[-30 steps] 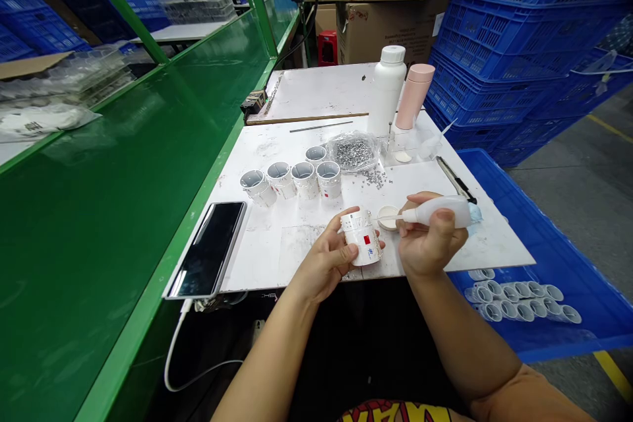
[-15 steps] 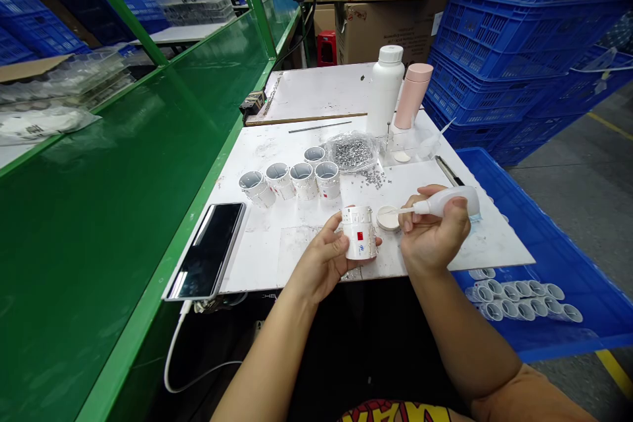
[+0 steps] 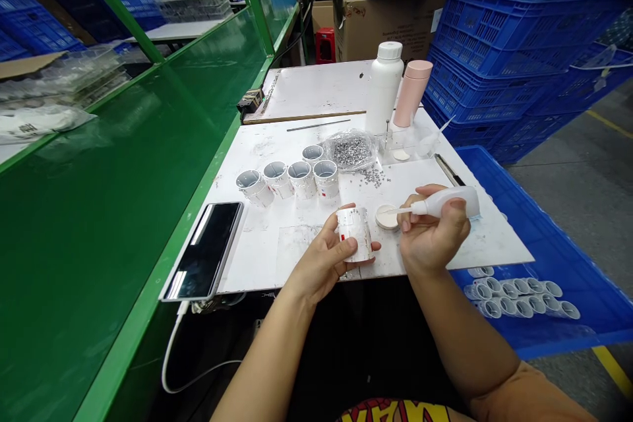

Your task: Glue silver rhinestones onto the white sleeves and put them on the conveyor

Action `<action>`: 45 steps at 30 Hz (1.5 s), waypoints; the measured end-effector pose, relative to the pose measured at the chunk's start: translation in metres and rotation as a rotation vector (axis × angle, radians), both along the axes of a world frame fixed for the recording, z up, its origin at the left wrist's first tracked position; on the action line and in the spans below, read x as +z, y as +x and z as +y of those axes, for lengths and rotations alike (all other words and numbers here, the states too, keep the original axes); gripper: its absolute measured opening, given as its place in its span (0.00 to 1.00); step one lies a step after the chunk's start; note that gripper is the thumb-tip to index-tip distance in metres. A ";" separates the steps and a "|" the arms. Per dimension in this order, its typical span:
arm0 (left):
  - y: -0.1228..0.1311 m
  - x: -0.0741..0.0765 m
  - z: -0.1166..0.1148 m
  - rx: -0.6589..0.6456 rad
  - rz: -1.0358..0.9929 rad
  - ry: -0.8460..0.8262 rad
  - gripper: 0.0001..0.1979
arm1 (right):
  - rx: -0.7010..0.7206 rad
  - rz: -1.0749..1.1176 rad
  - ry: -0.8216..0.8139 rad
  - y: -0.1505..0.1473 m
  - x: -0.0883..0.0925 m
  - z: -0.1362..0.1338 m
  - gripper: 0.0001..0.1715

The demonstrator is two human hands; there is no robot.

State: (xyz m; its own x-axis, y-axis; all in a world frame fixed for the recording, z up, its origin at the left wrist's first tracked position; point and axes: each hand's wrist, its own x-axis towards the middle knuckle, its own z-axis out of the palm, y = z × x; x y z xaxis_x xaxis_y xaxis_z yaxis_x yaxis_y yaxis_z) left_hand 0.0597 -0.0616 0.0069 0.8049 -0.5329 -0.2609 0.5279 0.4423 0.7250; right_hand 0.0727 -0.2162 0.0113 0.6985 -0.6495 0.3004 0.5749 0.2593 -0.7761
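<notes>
Plastic cylinder (image 3: pixel 355 234) in left hand (image 3: pixel 319 256), squeeze bottle (image 3: pixel 445 202) in right hand (image 3: pixel 430 231)

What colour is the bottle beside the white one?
Pale pink bottle, best in the head view.

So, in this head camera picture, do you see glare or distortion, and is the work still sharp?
In the head view, a bright glare streak lies on the phone screen, pale reflections cross the green bench top, the wide lens makes the bench edge lean strongly, and the white cylinder looks fairly sharp.
</notes>
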 end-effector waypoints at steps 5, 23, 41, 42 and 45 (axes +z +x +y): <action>0.001 -0.001 0.001 -0.038 0.003 -0.051 0.36 | -0.023 -0.032 -0.079 -0.002 -0.002 0.003 0.20; 0.000 -0.001 0.001 -0.033 0.001 -0.046 0.37 | -0.033 -0.046 -0.198 -0.005 -0.009 0.006 0.19; 0.001 -0.001 0.001 -0.033 -0.006 -0.051 0.35 | -0.028 -0.040 -0.211 -0.005 -0.012 0.007 0.19; 0.001 -0.001 0.001 -0.035 -0.003 -0.049 0.35 | -0.031 -0.031 -0.212 -0.004 -0.012 0.007 0.19; 0.001 0.000 0.001 -0.029 0.011 -0.044 0.35 | -0.051 -0.035 -0.185 -0.005 -0.008 0.007 0.20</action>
